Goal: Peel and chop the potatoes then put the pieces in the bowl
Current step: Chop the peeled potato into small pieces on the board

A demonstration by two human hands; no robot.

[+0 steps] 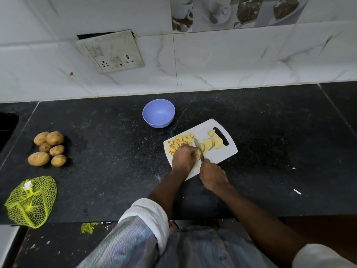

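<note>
Near edge: rolled white sleeve (152,215) on the left forearm. Right hand (213,177) is curled round the handle of a knife (199,149); blade points away, lying across the white cutting board (222,157). Left hand (183,157) sits just left of the blade, fingers bent down onto a potato slice (198,152) at the blade; whether it pinches or only presses is not clear from this angle. Diced pieces (180,143) heaped just beyond and left of the left hand. Larger peeled slices (209,143) lie right of the blade, toward the board's handle slot. Near left on the black counter (108,161): yellow net bag (31,202). Farther left: six unpeeled potatoes (48,148), well apart from both hands. Far of the board: blue bowl (158,113), upright. Wall beyond: switch plate (112,52).
</note>
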